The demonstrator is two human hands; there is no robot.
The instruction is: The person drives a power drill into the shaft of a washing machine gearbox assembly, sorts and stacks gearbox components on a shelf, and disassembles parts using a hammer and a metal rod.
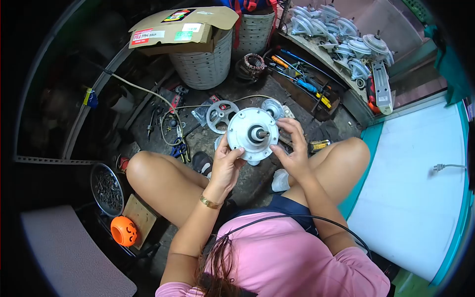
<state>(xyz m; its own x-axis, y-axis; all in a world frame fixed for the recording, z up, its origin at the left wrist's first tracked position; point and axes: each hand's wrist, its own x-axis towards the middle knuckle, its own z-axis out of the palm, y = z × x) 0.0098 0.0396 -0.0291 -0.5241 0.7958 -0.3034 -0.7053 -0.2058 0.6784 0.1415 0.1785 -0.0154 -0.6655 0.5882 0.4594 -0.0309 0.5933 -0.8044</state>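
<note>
Looks pale, silvery and round: a flanged housing, with small fastener marks spaced about its rim, a dark ring at its raised centre and a ridged metal shaft sticking out (pointing roughly up toward the camera). Held above the floor, between the bent knees. Gripped at its lower left by the left hand, partly closed, thumb on the face and fingers mostly hidden behind. Steadied at the lower right by the thumb of the right hand, loosely open, with fingers curved near the upper right rim; cannot tell if touching there.

Counted: one housing in hand, one spoked wheel just beyond, one copper-wound ring, two perforated bins, one orange pumpkin bucket and one bowl of small metal pieces. Hard to count, overlapping in a heap on the shelf: pale metal castings.

Reads "FRA" in white on a red label on the cardboard; too small to make out beyond that, likewise on the green label and the dark, colourful sticker. Shows no readable brand on the housing.
</note>
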